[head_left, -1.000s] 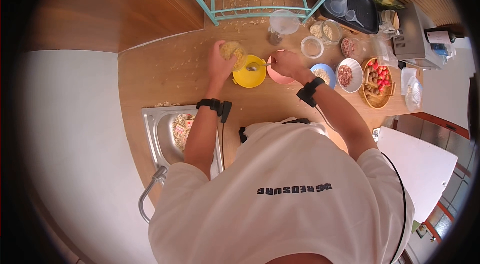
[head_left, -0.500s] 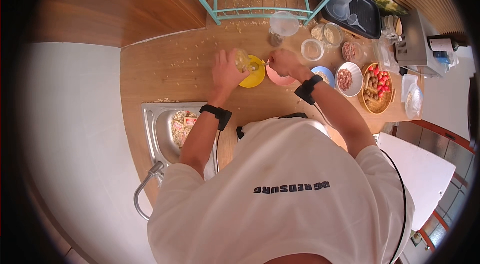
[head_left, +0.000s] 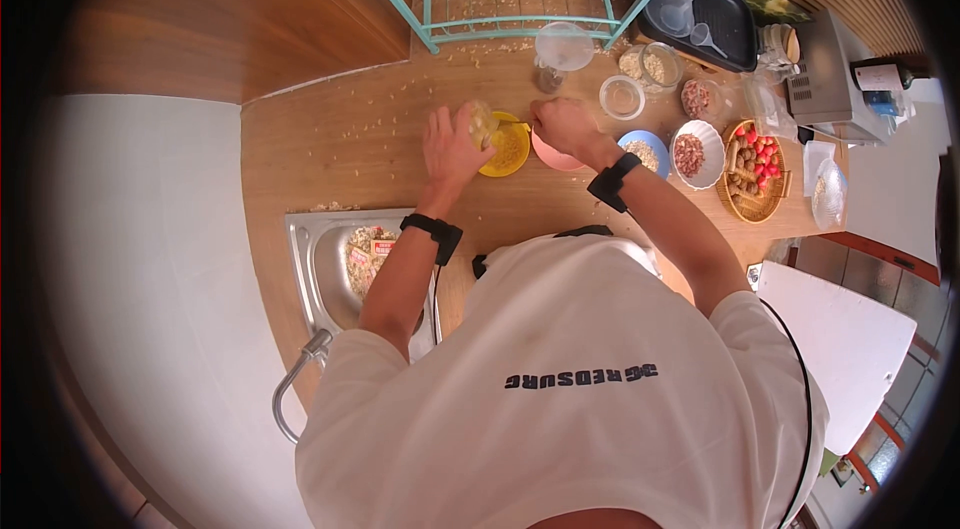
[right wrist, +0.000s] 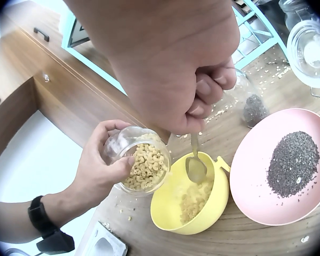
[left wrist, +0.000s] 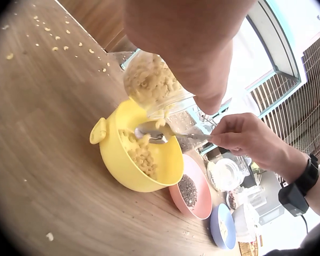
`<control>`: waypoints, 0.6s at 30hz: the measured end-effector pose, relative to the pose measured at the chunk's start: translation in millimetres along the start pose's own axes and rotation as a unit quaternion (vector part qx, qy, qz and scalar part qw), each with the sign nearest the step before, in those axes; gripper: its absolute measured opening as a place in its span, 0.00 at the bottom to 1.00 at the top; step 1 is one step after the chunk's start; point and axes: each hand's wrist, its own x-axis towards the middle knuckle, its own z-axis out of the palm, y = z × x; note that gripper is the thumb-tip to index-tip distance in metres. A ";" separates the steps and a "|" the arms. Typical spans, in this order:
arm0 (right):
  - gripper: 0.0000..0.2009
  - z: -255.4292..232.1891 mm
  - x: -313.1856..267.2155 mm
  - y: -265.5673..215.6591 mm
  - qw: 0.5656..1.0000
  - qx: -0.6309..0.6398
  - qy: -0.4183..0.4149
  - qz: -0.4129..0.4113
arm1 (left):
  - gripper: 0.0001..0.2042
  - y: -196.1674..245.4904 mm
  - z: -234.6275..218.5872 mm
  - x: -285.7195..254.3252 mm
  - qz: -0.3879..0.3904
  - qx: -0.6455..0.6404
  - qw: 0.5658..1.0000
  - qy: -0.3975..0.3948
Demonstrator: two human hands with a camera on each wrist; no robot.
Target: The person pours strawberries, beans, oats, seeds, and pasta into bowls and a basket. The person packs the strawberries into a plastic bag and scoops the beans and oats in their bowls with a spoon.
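My left hand [head_left: 455, 146] grips a clear jar [right wrist: 144, 165] of small pasta, tilted with its mouth over the yellow bowl [left wrist: 114, 160]. Some pasta is at the jar's mouth and a pile [right wrist: 194, 202] lies in the bowl. My right hand [head_left: 570, 127], fingers curled, holds a metal spoon [right wrist: 196, 166] by its handle; the spoon's head is over the yellow bowl, just below the jar's mouth in the left wrist view. Beside the yellow bowl stands a pink bowl [right wrist: 250, 176] with dark grains [right wrist: 293, 164].
To the right are a blue bowl [head_left: 657, 145], a white fluted bowl [head_left: 712, 169] and a wicker basket [head_left: 783, 187]. Behind stand a glass jar [right wrist: 254, 111], more containers and a turquoise rack [head_left: 520, 33]. A sink [head_left: 300, 247] lies at the near left; flakes are scattered across the counter.
The left hand has moved right and turned the jar down over the yellow bowl, where pasta now lies. The right hand with the spoon has stayed close to the same place.
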 end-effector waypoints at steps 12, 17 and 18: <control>0.08 1.4 -2.9 -2.3 0.999 0.025 0.017 0.010 | 0.32 -1.8 2.3 -5.5 0.026 0.001 1.000 0.014; 0.07 1.8 -0.5 -1.7 1.000 0.018 -0.003 0.025 | 0.32 -1.0 2.9 -7.3 0.034 0.006 0.999 0.020; 0.07 0.5 -0.4 -1.8 1.000 0.017 -0.002 0.025 | 0.32 1.3 2.4 -5.8 0.030 0.004 0.999 0.012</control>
